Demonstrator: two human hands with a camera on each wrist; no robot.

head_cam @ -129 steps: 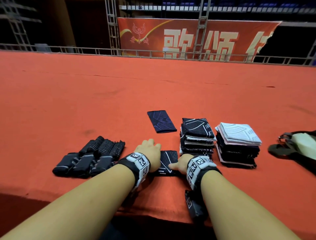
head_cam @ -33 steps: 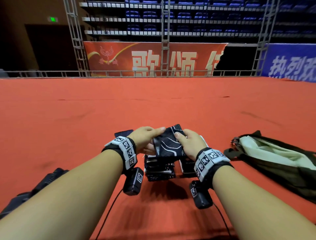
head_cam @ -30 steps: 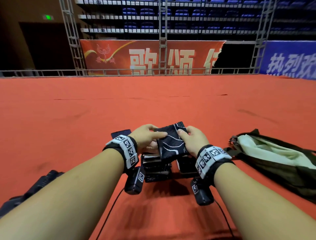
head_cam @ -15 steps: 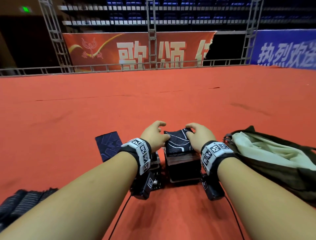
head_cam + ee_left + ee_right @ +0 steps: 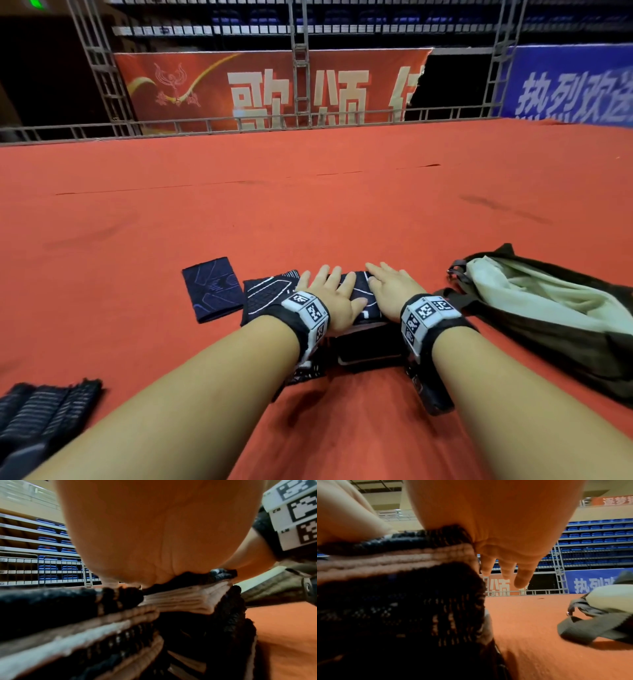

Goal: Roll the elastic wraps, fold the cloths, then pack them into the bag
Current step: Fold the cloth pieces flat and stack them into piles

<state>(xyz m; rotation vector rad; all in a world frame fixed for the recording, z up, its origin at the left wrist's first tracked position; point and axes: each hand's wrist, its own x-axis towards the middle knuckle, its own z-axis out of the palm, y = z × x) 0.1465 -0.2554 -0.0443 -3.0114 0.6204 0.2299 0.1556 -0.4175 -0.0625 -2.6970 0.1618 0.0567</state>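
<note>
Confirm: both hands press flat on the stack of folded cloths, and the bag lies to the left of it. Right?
Not quite. The left hand and right hand do press flat on the stack, but the bag lies to its right, as the head view shows.

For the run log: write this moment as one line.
step: folded cloth stacked | left hand: flat on the folded cloth | right hand: flat on it | bag: open, right

The folded cloth [image 5: 356, 294], held up 1.1 s ago, now lies on the stack [image 5: 370, 346] under both flattened hands.
</note>
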